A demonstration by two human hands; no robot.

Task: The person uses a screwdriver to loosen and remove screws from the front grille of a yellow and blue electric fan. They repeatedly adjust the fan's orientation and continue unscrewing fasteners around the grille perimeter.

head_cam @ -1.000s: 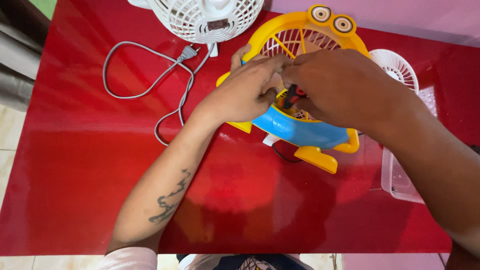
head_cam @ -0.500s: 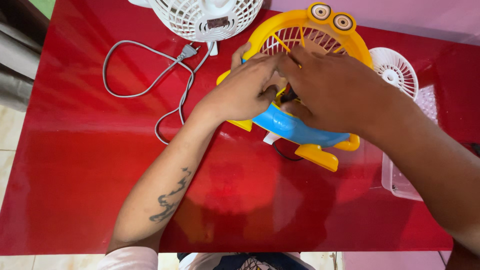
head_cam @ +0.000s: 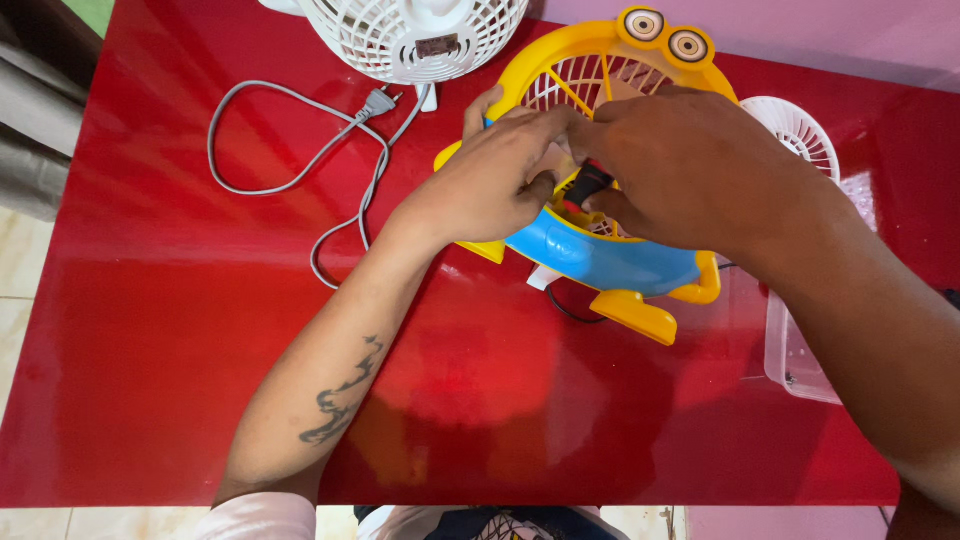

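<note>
Hands on yellow toy fan at worktop's far side

Yellow and blue toy fan [head_cam: 600, 250] lies on the red worktop [head_cam: 160, 350], near its far edge and right of centre. Left hand [head_cam: 490, 185] curls over the fan's left rim, fingers pressed on the grille. Right hand [head_cam: 690, 165] covers the grille's middle and grips a small red and black tool [head_cam: 587, 186] between the two hands. White fan [head_cam: 415, 35] stands at the far edge, just beside the toy fan, its grey cord [head_cam: 300, 165] looping left. A round white grille [head_cam: 800, 130] and a clear plastic tray [head_cam: 790, 350] sit by the right edge. Open red surface spreads across the near and left side
</note>
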